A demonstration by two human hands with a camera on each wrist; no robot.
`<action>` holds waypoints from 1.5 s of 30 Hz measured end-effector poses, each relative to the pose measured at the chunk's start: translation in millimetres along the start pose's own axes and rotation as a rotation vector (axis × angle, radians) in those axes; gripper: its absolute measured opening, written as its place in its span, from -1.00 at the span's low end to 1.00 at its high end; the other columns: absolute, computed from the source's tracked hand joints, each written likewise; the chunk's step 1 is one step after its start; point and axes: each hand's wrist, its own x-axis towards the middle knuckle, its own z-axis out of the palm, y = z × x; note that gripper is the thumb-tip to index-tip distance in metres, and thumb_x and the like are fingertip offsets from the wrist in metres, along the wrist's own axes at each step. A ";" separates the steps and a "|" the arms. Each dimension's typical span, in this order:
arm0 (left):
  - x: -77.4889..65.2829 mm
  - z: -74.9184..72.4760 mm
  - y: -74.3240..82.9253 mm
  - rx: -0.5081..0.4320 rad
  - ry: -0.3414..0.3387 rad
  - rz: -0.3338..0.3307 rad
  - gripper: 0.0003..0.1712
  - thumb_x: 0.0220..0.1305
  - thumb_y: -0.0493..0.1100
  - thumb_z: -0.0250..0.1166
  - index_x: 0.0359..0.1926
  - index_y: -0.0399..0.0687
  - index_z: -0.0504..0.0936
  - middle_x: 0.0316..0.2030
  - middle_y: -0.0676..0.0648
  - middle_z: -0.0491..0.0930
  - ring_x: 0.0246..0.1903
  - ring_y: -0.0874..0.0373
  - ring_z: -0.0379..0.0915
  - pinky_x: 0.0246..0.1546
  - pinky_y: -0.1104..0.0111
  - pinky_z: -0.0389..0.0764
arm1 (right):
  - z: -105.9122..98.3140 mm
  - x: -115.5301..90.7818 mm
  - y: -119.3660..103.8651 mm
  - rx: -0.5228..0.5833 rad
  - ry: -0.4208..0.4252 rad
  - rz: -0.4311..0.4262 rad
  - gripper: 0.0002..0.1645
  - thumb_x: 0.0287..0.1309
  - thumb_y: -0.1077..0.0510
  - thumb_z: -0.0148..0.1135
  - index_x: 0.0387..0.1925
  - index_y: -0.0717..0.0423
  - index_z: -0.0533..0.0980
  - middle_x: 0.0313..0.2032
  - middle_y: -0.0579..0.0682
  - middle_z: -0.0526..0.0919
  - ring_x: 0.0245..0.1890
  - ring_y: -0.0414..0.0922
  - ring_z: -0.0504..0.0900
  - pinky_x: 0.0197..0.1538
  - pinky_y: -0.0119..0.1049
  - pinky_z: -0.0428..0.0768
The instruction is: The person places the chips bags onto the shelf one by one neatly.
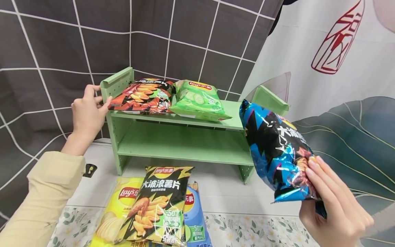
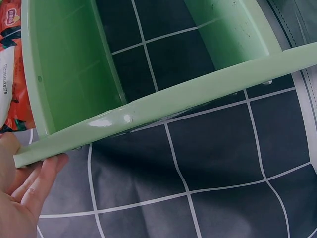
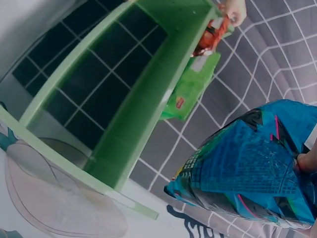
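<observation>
My left hand (image 1: 89, 111) grips the upper left side panel of a green two-tier shelf (image 1: 185, 142); the left wrist view has thumb and fingers on either side of the panel's edge (image 2: 148, 111). Raised in front of the shelf's right end, a blue and black chip bag (image 1: 274, 154) is held at its lower end by my right hand (image 1: 336, 202). It hangs tilted, its blue back (image 3: 247, 158) showing in the right wrist view. On the top tier lie a red chip bag (image 1: 145, 96), close by my left thumb, and a green chip bag (image 1: 199, 99) beside it.
Before the shelf, a black and yellow chip bag (image 1: 160, 206) overlaps a yellow one (image 1: 114, 212) and a blue one (image 1: 195, 216) on the white table (image 1: 228, 199). A dark grid-patterned curtain (image 1: 185, 37) hangs behind. Behind the shelf's right end stands a clear rounded panel (image 1: 282, 84).
</observation>
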 end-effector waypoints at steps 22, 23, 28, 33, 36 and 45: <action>-1.5 0.3 -2.6 -0.002 0.008 -0.001 -0.60 0.25 -0.21 0.28 0.01 -0.39 0.46 -0.22 -0.40 0.65 -0.25 -0.32 0.64 -0.07 -0.11 0.45 | 74.1 25.7 32.7 -0.114 -0.034 0.012 -0.63 0.04 0.26 0.07 -0.11 0.20 0.63 -0.10 0.11 0.74 -0.02 0.01 0.70 -0.46 -0.04 0.44; -1.6 0.3 -2.3 -0.002 0.007 -0.004 -0.60 0.25 -0.20 0.28 0.01 -0.39 0.46 -0.22 -0.40 0.64 -0.24 -0.32 0.64 -0.06 -0.11 0.45 | 76.6 26.0 33.9 -0.118 -0.045 0.005 -0.63 0.04 0.28 0.07 -0.10 0.20 0.63 -0.10 0.10 0.74 -0.01 0.01 0.69 -0.50 0.05 0.36; -1.5 -0.1 -1.7 -0.002 0.008 -0.012 -0.60 0.25 -0.19 0.27 0.00 -0.38 0.47 -0.22 -0.41 0.64 -0.22 -0.33 0.63 -0.04 -0.10 0.44 | 86.9 25.0 44.2 -0.123 -0.104 0.000 -0.54 0.00 0.35 0.04 -0.04 0.15 0.63 -0.05 0.08 0.72 0.03 0.02 0.67 -0.53 0.06 0.34; -0.5 -0.9 -2.7 0.001 0.013 -0.003 -0.60 0.25 -0.19 0.27 0.00 -0.38 0.47 -0.23 -0.40 0.64 -0.21 -0.32 0.63 -0.04 -0.10 0.43 | 96.9 22.9 58.9 -0.135 -0.167 0.010 -0.52 0.05 0.34 0.07 0.03 0.09 0.62 0.02 0.04 0.69 0.07 0.02 0.65 -0.57 0.02 0.35; -0.3 -0.7 -3.6 0.000 0.017 0.005 -0.61 0.25 -0.19 0.28 0.00 -0.38 0.47 -0.23 -0.39 0.65 -0.21 -0.31 0.63 -0.05 -0.10 0.43 | 105.6 22.6 66.8 -0.135 -0.190 0.025 -0.54 0.09 0.32 0.10 0.05 0.05 0.61 0.04 0.00 0.69 0.08 0.00 0.64 -0.51 0.02 0.43; -0.1 0.8 -2.2 -0.011 0.016 0.018 -0.60 0.24 -0.20 0.29 0.00 -0.38 0.46 -0.24 -0.39 0.65 -0.25 -0.30 0.64 -0.07 -0.10 0.45 | 115.3 18.2 78.0 -0.155 -0.277 0.084 -0.49 0.12 0.34 0.12 0.11 -0.01 0.57 0.10 -0.06 0.65 0.12 -0.02 0.61 -0.48 0.03 0.48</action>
